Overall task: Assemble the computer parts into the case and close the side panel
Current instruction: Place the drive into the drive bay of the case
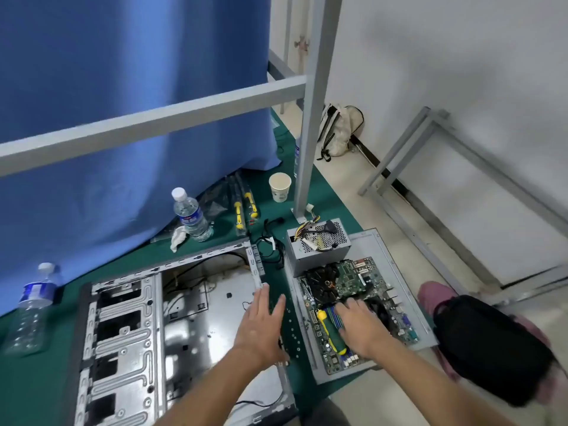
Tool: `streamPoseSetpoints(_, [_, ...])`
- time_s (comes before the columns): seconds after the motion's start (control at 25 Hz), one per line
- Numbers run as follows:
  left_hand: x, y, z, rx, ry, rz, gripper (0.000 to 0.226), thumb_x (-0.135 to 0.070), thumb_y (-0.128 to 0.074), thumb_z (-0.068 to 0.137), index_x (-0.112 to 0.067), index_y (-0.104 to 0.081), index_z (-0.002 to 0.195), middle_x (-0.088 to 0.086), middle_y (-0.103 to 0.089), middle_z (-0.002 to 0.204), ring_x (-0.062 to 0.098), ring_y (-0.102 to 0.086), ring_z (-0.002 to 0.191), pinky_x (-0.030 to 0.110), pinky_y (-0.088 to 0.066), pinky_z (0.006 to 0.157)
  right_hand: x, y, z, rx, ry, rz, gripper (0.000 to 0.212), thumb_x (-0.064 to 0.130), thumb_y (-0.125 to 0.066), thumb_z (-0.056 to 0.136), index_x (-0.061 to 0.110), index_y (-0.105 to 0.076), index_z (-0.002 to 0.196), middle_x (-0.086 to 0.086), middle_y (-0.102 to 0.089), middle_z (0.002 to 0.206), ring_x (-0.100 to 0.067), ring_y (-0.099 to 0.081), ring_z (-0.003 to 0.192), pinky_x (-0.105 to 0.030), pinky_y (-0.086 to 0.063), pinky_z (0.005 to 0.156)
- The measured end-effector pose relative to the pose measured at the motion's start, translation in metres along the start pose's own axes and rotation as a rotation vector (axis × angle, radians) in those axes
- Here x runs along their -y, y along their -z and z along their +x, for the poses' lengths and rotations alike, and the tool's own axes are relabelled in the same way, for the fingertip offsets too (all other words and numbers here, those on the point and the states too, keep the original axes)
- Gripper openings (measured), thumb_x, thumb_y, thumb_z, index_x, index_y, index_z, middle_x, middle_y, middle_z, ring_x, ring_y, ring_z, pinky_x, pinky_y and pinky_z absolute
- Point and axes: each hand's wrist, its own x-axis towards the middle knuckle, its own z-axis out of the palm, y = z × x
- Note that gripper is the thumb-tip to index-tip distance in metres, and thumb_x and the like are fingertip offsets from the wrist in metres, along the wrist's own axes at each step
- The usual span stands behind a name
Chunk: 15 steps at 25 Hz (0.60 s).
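An open metal computer case (184,318) lies on its side on the green mat, with bare drive bays at its left. My left hand (261,327) hovers flat with straight fingers over the case's right rim. To the right, a green motherboard (356,284) lies on the grey side panel (378,241). My right hand (359,327) rests on the board with its fingers bent down onto the parts there; whether it grips anything is hidden. A green and yellow screwdriver (329,330) lies on the board beside that hand. A silver power supply (316,244) with loose cables stands behind the board.
Two water bottles (192,216) (30,305), a paper cup (279,187), bagged yellow-handled tools (242,210) and black cables (270,241) lie on the mat. A grey metal frame (310,118) and blue curtain (123,87) stand behind. A black bag (491,348) sits at the right.
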Motion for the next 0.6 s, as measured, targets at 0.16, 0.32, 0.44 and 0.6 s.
streamPoseSetpoints(0.16, [-0.001,0.009,0.024,0.1,0.139,0.125,0.145,-0.061,-0.081,0.063,-0.009,0.022,0.151,0.022,0.039,0.147,0.035,0.032,0.141,0.042,0.005,0.12,-0.015,0.007,0.04,-0.034,0.054,-0.092,0.045,0.002,-0.055,0.091,0.012,-0.043,0.132,-0.012,-0.043,0.136,-0.028,-0.037,0.126,-0.038,-0.041,0.104])
streamPoseSetpoints(0.32, [0.002,0.002,0.033,0.157,0.176,0.197,0.144,-0.068,-0.076,0.061,-0.012,0.021,0.151,0.025,0.049,0.137,0.032,0.037,0.131,0.044,0.004,0.121,-0.02,-0.001,0.073,0.002,0.131,-0.202,0.058,-0.005,-0.06,0.084,0.012,-0.041,0.136,-0.014,-0.038,0.139,-0.031,-0.034,0.131,-0.041,-0.04,0.104])
streamPoseSetpoints(0.44, [0.003,0.004,0.036,0.229,0.175,0.2,0.145,-0.07,-0.074,0.061,-0.015,0.026,0.149,0.025,0.06,0.123,0.034,0.038,0.128,0.046,0.006,0.119,-0.018,-0.01,0.089,-0.002,0.194,-0.311,0.062,-0.006,-0.067,0.077,0.01,-0.044,0.132,-0.015,-0.04,0.135,-0.033,-0.034,0.13,-0.043,-0.039,0.103])
streamPoseSetpoints(0.6, [0.003,0.008,0.043,0.348,0.195,0.15,0.145,-0.064,-0.079,0.061,-0.023,0.028,0.149,0.018,0.067,0.115,0.033,0.031,0.137,0.048,0.0,0.119,-0.021,-0.013,0.101,0.02,0.312,-0.436,0.061,-0.004,-0.071,0.073,0.008,-0.046,0.128,-0.014,-0.049,0.129,-0.03,-0.044,0.122,-0.04,-0.044,0.097])
